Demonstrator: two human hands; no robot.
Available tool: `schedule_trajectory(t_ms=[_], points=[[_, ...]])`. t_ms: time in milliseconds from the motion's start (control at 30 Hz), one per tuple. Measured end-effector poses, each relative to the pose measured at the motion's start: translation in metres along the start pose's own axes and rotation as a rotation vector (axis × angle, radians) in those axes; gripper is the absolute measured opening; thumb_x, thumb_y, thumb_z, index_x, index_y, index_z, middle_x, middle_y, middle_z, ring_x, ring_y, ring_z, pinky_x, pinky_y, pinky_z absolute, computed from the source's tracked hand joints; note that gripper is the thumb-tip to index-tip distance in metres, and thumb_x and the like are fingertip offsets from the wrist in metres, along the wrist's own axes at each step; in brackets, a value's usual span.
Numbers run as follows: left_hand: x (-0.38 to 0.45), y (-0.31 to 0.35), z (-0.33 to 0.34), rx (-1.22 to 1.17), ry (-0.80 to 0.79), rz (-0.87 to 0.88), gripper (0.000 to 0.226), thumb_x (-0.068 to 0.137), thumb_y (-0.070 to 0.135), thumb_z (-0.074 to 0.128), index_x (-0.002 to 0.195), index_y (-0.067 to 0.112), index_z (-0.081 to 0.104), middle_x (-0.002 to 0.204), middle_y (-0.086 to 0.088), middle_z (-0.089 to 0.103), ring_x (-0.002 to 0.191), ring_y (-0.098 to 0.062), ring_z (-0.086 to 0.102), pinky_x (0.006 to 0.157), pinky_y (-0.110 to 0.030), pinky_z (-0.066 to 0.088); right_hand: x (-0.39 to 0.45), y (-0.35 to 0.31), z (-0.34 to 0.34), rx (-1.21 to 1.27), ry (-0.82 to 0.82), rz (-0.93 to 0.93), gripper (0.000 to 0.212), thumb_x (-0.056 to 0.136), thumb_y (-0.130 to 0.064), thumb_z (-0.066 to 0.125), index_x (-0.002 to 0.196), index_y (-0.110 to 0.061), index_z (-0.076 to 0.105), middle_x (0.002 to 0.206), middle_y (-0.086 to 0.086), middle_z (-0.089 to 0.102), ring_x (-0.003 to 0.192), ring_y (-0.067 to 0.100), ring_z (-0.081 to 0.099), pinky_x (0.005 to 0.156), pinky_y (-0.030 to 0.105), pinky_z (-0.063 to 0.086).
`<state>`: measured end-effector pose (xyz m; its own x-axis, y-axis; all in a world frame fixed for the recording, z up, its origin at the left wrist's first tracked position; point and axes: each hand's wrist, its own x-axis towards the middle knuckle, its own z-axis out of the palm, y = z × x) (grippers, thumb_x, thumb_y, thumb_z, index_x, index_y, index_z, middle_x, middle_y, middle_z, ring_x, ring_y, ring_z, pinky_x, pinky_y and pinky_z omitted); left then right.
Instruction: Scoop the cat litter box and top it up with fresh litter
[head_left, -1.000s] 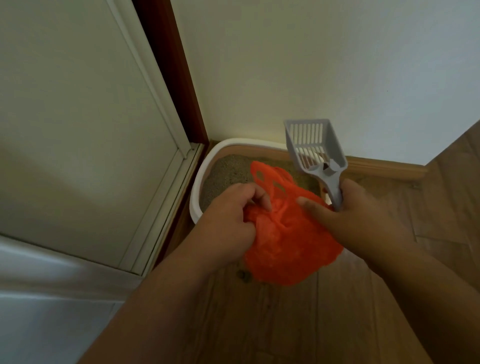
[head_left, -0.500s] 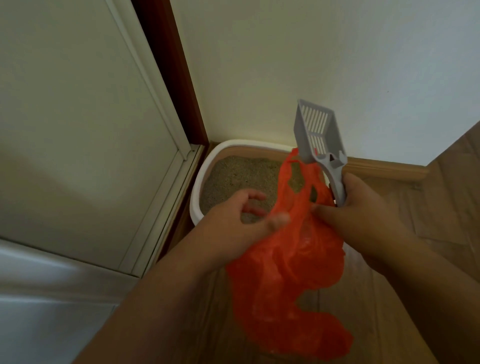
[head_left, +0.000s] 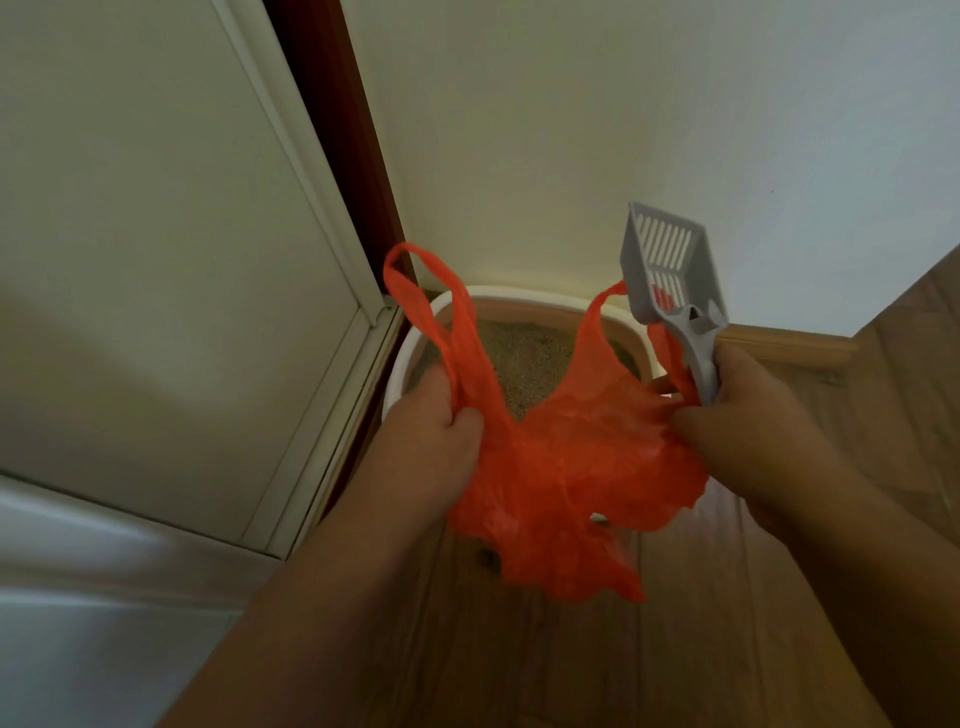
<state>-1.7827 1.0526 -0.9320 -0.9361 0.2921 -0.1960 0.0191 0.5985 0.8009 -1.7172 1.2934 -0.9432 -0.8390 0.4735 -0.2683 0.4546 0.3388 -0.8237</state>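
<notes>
An orange plastic bag (head_left: 561, 478) is stretched between both hands above the near end of the litter box (head_left: 415, 338), a white-rimmed tray of grey-beige litter (head_left: 524, 353) in the corner. My left hand (head_left: 431, 441) grips the bag's left handle loop, which stands up over the rim. My right hand (head_left: 748, 415) pinches the bag's right side and also holds the handle of a grey slotted scoop (head_left: 670, 280), whose head points up against the wall. The bag hides the near half of the tray.
A white door (head_left: 156, 260) with a dark red frame (head_left: 332, 130) stands at the left of the box. A cream wall (head_left: 623, 130) with a wooden skirting board (head_left: 789, 345) is behind it. Wood floor (head_left: 545, 665) runs beneath my arms.
The bag went from a crumpled ball to hanging loose, and is now pulled wide between my hands. My left hand has taken hold of the left handle. The scoop has tilted right.
</notes>
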Motion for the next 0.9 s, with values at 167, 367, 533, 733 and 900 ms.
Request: schedule_trajectory(t_ms=[167,367,533,733,900], points=[[0.001,0.003,-0.003,-0.367,0.132,-0.106,0.03,0.098,0.027,0.047,0.098,0.046,0.071,0.079,0.0,0.07,0.08,-0.027,0.069,0.078,-0.047,0.057,0.006,0.005,-0.002,-0.123,0.064,-0.016,0.036,0.089,-0.014,0.073,0.12,-0.018,0.054,0.102,-0.001,0.063,0.086,0.015,0.061,0.059,0.026,0.048],[-0.001,0.008,-0.002,-0.5,-0.103,-0.083,0.08,0.085,0.085,0.03,0.056,0.016,0.057,0.061,-0.005,0.056,0.065,-0.021,0.055,0.081,-0.045,0.048,-0.004,-0.009,0.009,-0.413,0.124,-0.254,0.047,0.081,-0.031,0.079,0.117,-0.016,0.054,0.111,-0.001,0.051,0.103,0.021,0.054,0.08,0.037,0.052],[-0.003,0.013,0.002,-0.662,-0.171,-0.055,0.088,0.092,0.078,0.016,0.042,0.012,0.046,0.044,-0.009,0.04,0.056,-0.029,0.051,0.088,-0.046,0.057,-0.018,-0.018,0.023,-0.231,-0.144,-0.201,0.039,0.086,-0.038,0.076,0.115,-0.029,0.051,0.093,-0.01,0.062,0.077,0.006,0.062,0.056,0.016,0.045],[-0.017,0.034,-0.001,-0.708,-0.369,0.055,0.103,0.093,0.076,0.027,0.073,-0.024,0.045,0.038,0.002,0.034,0.034,-0.012,0.036,0.063,-0.036,0.055,-0.013,-0.016,0.036,-0.231,-0.335,-0.226,0.039,0.087,-0.041,0.074,0.117,-0.031,0.05,0.101,-0.008,0.066,0.083,0.007,0.066,0.064,0.021,0.057],[-0.013,0.037,0.003,-0.701,-0.368,0.105,0.043,0.1,0.044,0.047,0.094,0.006,0.068,0.04,0.011,0.039,0.033,-0.002,0.037,0.081,-0.051,0.055,-0.003,-0.008,0.05,-0.276,-0.433,-0.264,0.046,0.083,-0.045,0.078,0.117,-0.032,0.05,0.106,-0.005,0.066,0.088,0.011,0.069,0.074,0.038,0.063]])
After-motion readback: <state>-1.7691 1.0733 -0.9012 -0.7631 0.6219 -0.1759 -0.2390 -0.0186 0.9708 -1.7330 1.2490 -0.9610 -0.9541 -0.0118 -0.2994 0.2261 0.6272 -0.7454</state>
